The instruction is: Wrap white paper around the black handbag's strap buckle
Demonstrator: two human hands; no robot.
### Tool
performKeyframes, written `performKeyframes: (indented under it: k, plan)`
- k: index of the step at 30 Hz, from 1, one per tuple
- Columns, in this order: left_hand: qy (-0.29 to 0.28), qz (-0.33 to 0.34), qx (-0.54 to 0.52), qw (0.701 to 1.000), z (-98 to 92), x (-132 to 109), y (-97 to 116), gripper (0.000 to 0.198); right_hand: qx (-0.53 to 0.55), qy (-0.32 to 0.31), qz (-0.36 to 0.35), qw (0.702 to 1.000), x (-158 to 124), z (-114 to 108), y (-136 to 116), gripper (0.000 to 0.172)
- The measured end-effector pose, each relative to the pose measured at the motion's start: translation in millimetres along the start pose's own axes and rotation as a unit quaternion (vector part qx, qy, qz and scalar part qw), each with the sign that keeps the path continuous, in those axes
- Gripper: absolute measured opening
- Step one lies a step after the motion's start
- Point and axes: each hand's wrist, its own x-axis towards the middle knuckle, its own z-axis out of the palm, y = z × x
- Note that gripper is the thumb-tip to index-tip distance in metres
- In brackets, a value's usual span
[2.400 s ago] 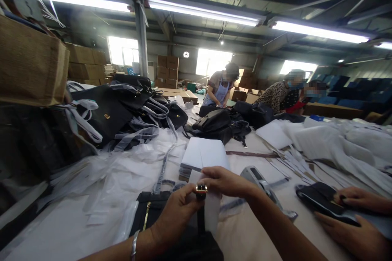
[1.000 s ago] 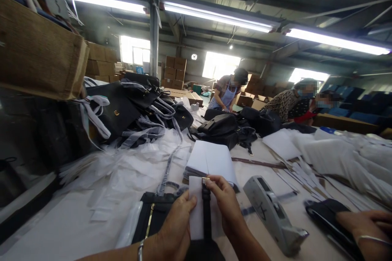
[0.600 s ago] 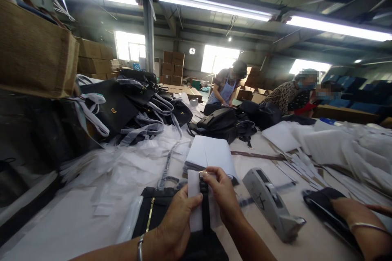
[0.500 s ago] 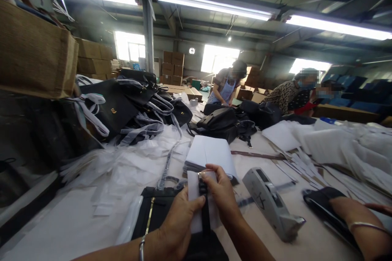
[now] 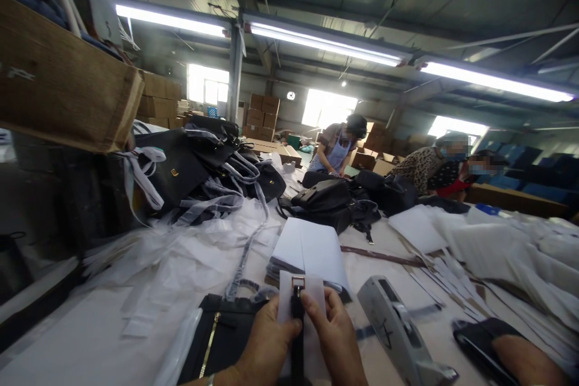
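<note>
My left hand (image 5: 266, 344) and my right hand (image 5: 335, 338) pinch a white sheet of paper (image 5: 312, 295) from both sides at the bottom centre. A black strap (image 5: 297, 319) with a gold buckle (image 5: 298, 282) on top runs up the middle of the paper, between my thumbs. Below my left hand lies a black bag (image 5: 217, 338) with a gold zipper. A stack of white paper sheets (image 5: 307, 250) sits just beyond my hands.
A grey tape dispenser (image 5: 398, 332) lies right of my hands. Another person's arm (image 5: 520, 359) rests on a black item (image 5: 479, 338) at the lower right. Black bags (image 5: 203, 163) are heaped at the left, white wrapping (image 5: 511, 247) at the right. Three people work at the far end.
The view has tilted up a little, so my hands sit lower in the picture. My right hand has slid down off the buckle, and both thumbs now press the paper beside the strap.
</note>
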Motion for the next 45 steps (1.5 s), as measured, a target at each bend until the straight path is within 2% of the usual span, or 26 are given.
performKeyframes:
  k: [3,7,11,14,17,23,26,28,31,33,36,40,45]
  plan:
    - [0.007,0.014,0.003,1.000,2.4,-2.3,4.2,0.050,-0.089,0.005,-0.012,0.996,4.7,0.8,-4.9,0.048]
    - [0.007,0.011,0.003,1.000,-1.2,-2.3,8.4,0.051,-0.053,-0.033,-0.001,0.998,14.0,0.6,-3.7,0.050]
    - [-0.015,0.020,-0.006,1.000,-8.3,0.8,7.1,0.050,-0.030,-0.033,-0.006,0.999,14.2,4.2,-0.2,0.048]
    - [0.003,0.025,0.016,1.000,-9.9,2.9,6.5,0.057,-0.043,-0.015,-0.039,0.998,9.4,7.8,-1.9,0.040]
    - [0.020,0.022,0.037,0.999,-6.9,3.3,9.2,0.061,-0.105,0.011,-0.064,0.992,4.8,9.8,-3.3,0.037]
    - [0.014,0.045,0.023,0.999,6.2,-2.6,20.1,0.054,-0.233,0.079,-0.107,0.963,-4.9,13.1,-1.5,0.034]
    - [0.019,0.033,0.010,0.999,10.1,-4.9,21.4,0.050,-0.254,0.076,-0.144,0.953,-12.9,11.8,-4.8,0.031]
    - [0.024,0.024,0.009,0.999,10.2,-4.7,19.6,0.045,-0.231,0.039,-0.145,0.961,-17.2,7.3,-7.3,0.037]
    - [0.016,0.024,0.013,1.000,8.4,-2.5,14.4,0.042,-0.147,-0.031,-0.095,0.984,-19.6,-1.9,-8.1,0.051]
    - [0.005,0.024,0.013,1.000,8.2,-1.2,11.9,0.042,-0.083,-0.056,-0.068,0.993,-18.4,-6.2,-6.3,0.052]
    - [0.006,0.022,0.024,0.999,11.6,-1.5,12.8,0.047,0.004,-0.053,-0.068,0.996,-13.7,-7.5,-1.5,0.048]
    - [-0.012,0.010,-0.002,1.000,16.2,-5.3,18.8,0.065,0.098,-0.057,-0.054,0.992,-5.3,-7.3,7.6,0.050]
    - [-0.010,0.076,0.017,0.997,7.6,-3.4,15.3,0.060,0.164,-0.098,-0.065,0.979,4.0,-12.6,25.4,0.058]
